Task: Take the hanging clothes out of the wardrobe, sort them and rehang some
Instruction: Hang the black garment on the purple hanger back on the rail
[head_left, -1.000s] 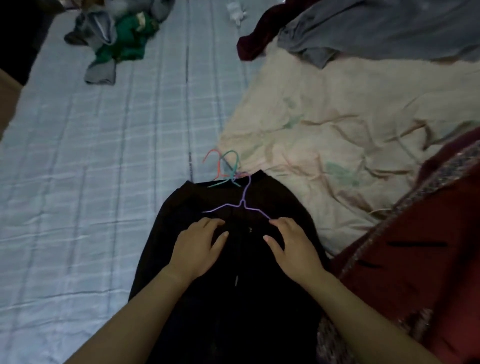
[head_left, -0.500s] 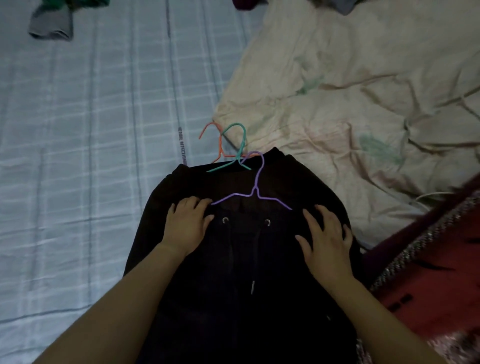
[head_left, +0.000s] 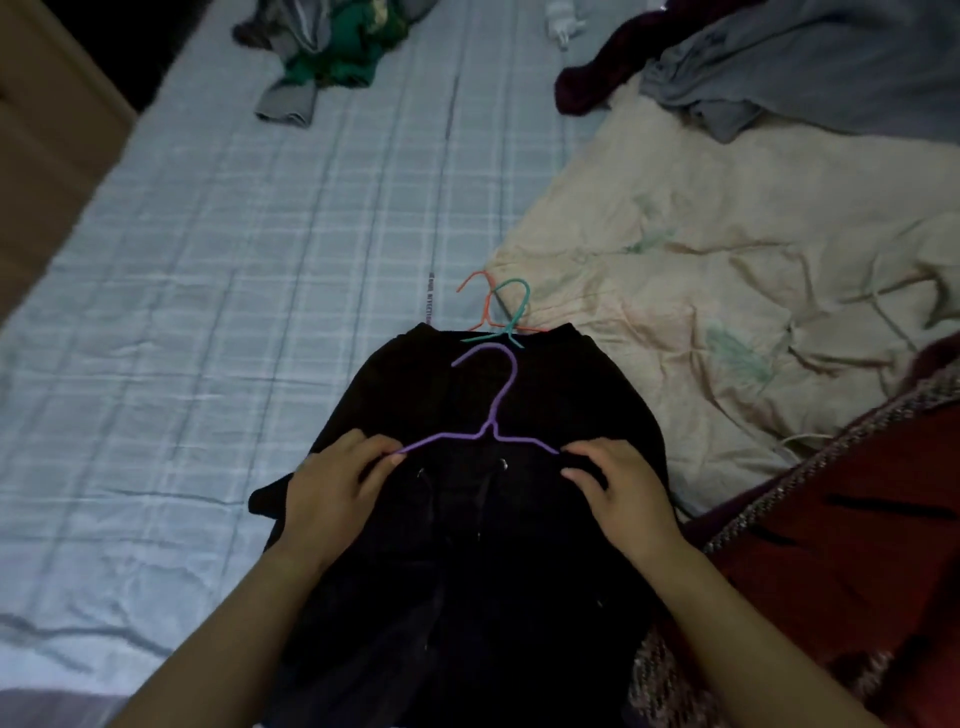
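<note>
A black hoodie (head_left: 467, 597) lies flat on the bed in front of me, its neck pointing away. Across that neck lies a purple hanger (head_left: 501, 405), hook pointing away, with both arm ends running under the fabric. My left hand (head_left: 332, 488) pinches the hoodie at the hanger's left end. At the hanger's right end my right hand (head_left: 623, 493) pinches the fabric with curled fingers. An orange hanger (head_left: 480, 304) and a teal hanger (head_left: 519, 306) poke out from under the hoodie's far edge.
The checked pale-blue bedsheet (head_left: 234, 312) stretches left and ahead. A cream quilt (head_left: 727, 291) lies to the right and a red patterned garment (head_left: 857, 571) at the near right. Green and grey clothes (head_left: 322, 57) and a grey and maroon heap (head_left: 779, 62) lie at the far end.
Both hands slid from lying flat on the hoodie's chest up to the purple hanger's ends and curled onto the fabric. The view tilted up, showing the far clothes again.
</note>
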